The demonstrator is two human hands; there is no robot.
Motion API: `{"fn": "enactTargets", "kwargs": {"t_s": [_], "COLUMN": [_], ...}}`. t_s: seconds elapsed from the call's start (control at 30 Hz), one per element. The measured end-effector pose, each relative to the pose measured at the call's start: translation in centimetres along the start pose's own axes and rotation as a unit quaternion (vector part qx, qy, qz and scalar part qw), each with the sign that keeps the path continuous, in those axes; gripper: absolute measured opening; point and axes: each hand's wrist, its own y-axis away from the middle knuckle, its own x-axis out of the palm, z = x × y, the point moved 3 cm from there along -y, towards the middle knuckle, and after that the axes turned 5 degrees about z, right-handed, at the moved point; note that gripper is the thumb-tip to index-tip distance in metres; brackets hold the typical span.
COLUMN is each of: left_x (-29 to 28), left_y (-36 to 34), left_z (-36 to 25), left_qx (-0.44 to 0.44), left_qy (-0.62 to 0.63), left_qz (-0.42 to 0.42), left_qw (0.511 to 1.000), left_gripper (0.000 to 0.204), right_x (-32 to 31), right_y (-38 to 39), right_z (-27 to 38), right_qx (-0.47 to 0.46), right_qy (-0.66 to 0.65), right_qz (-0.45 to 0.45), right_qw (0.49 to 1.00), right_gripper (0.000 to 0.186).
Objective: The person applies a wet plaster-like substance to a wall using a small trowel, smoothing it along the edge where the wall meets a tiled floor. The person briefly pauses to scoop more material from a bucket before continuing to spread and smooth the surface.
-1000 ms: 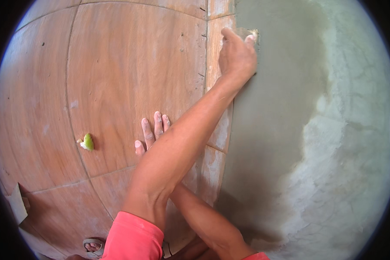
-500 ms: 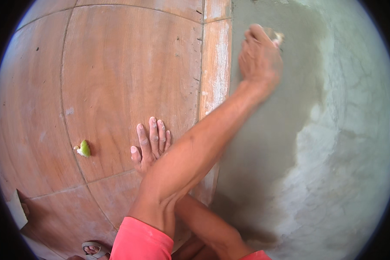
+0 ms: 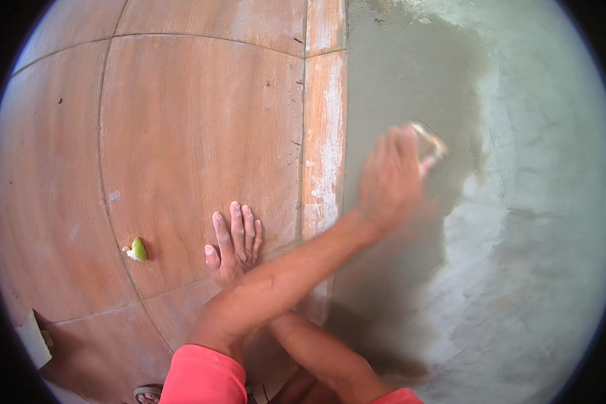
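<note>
Damp cement (image 3: pixel 384 87): I've swept my left hand (image 3: pixel 390 178), grasping a blurred pale piece (image 3: pixel 430 141), nearer, bringing work to a closer stretch; right hand (image 3: pixel 237 246) lies flat, released.

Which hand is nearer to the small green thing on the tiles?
Right. The right hand is on the tiles, right of the green thing; the left hand is farther right, over the grey surface.

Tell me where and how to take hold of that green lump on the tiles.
I'd pinch the green part of the green lump, coming from above and its right, the side facing the right hand. That part looks rounded and firm enough; a pale, ragged bit sticks out on the left. Bare tile surrounds it, leaving room for fingertips.
</note>
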Motion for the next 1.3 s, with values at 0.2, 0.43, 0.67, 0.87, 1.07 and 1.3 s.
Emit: {"fn": "enactTargets", "kwargs": {"t_s": [0.2,0.43,0.67,0.87,1.07,1.3], "left_x": [-1.0,-2.1,0.3,-0.2,-2.2,0.9], "left_y": [-3.4,-3.5,2.9,-1.4,-5.1,7.3], "left_z": [-2.3,-0.3,-0.3,-4.5,0.8,-2.5], "left_qx": [-0.008,-0.067,0.037,0.027,-0.100,0.109], "left_qy": [-0.038,-0.025,-0.012,-0.031,-0.004,0.002], "left_qz": [-0.037,-0.058,-0.008,-0.029,-0.058,0.038], "left_qw": [0.999,0.996,0.999,0.999,0.993,0.993], "left_gripper": [0.053,0.054,0.055,0.056,0.051,0.050], "right_x": [0.7,0.2,0.5,0.8,-0.8,1.3], "right_y": [0.2,0.1,0.4,0.2,0.0,0.5], "right_z": [2.0,2.0,0.3,1.8,1.8,0.8], "right_qx": [0.007,0.003,0.012,0.006,-0.002,0.011], "right_qy": [-0.055,-0.039,-0.041,-0.053,-0.045,-0.066], "right_qz": [-0.009,0.022,-0.015,-0.017,0.022,-0.032], "right_qw": [0.998,0.999,0.999,0.998,0.999,0.997], "right_gripper": [0.061,0.063,0.064,0.064,0.062,0.063]}}
